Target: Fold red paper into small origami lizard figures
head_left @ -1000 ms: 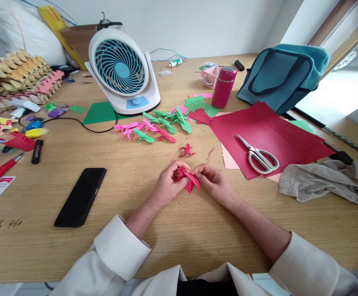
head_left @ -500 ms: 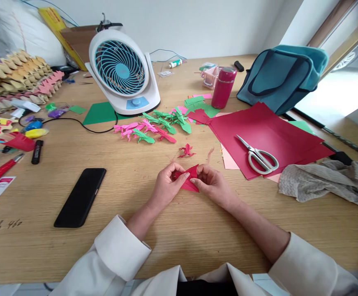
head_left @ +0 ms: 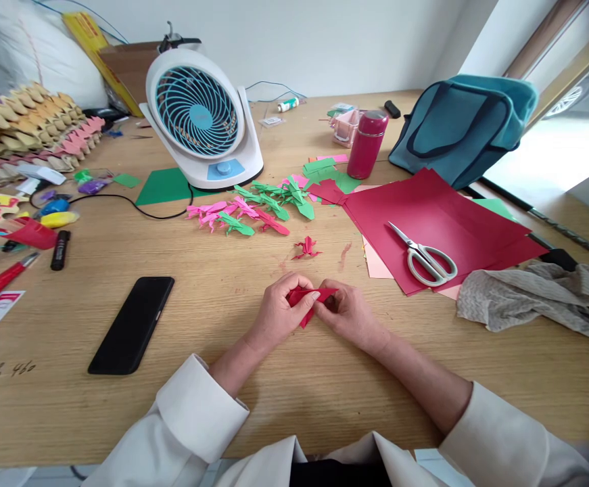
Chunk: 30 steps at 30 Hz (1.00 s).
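Note:
Both hands meet over the wooden table near its front middle. My left hand and my right hand pinch a small folded piece of red paper between their fingertips, held just above the tabletop. A finished small red paper figure lies a little beyond the hands. Behind it sits a row of pink and green folded paper figures. Red paper sheets lie to the right with white-handled scissors on top.
A black phone lies to the left. A white desk fan stands at the back, with a red bottle and teal bag to its right. Grey cloth is at right; pens, markers and paper shapes crowd the left edge.
The red paper has been turned and flattened between my fingers, and both hands have dropped slightly toward the table. Nothing else has moved.

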Each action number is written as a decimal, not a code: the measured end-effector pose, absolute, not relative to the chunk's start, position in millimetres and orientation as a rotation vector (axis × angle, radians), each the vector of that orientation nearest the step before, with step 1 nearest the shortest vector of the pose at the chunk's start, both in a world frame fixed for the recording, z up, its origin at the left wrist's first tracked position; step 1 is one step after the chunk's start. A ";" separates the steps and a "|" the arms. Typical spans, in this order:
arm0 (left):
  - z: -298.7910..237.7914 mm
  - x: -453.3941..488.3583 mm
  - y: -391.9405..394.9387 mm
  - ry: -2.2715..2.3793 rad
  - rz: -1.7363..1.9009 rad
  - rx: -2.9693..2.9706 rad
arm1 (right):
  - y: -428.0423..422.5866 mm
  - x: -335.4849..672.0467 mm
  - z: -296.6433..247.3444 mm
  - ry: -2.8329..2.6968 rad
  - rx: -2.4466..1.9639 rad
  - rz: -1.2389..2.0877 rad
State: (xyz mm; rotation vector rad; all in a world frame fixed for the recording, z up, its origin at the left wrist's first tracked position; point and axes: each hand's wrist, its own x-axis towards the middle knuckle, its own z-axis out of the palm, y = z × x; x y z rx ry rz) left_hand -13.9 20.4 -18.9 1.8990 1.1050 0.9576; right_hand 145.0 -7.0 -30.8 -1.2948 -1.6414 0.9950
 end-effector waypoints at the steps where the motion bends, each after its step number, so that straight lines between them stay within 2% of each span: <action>1: -17.8 -13.8 20.2 1.099 0.965 1.914 | -7.1 145.0 -30.0 -1.659 -1.297 0.981; 7: -12.3 -17.7 24.4 1.091 1.005 1.896 | -6.8 149.6 -25.9 -1.727 -1.201 1.005; 12: -15.0 -24.1 30.9 1.081 0.970 1.679 | -4.2 157.5 -26.4 -1.579 -1.122 1.070; 17: -17.0 -25.5 31.1 1.056 0.905 1.555 | -1.7 164.9 -29.5 -1.508 -1.025 0.938; 24: -14.8 -22.5 30.1 0.995 0.831 1.483 | -0.7 169.5 -20.5 -1.812 -0.924 0.704; 30: -10.2 -21.6 29.6 0.993 0.753 1.486 | 2.4 172.9 -15.0 -1.927 -0.900 0.644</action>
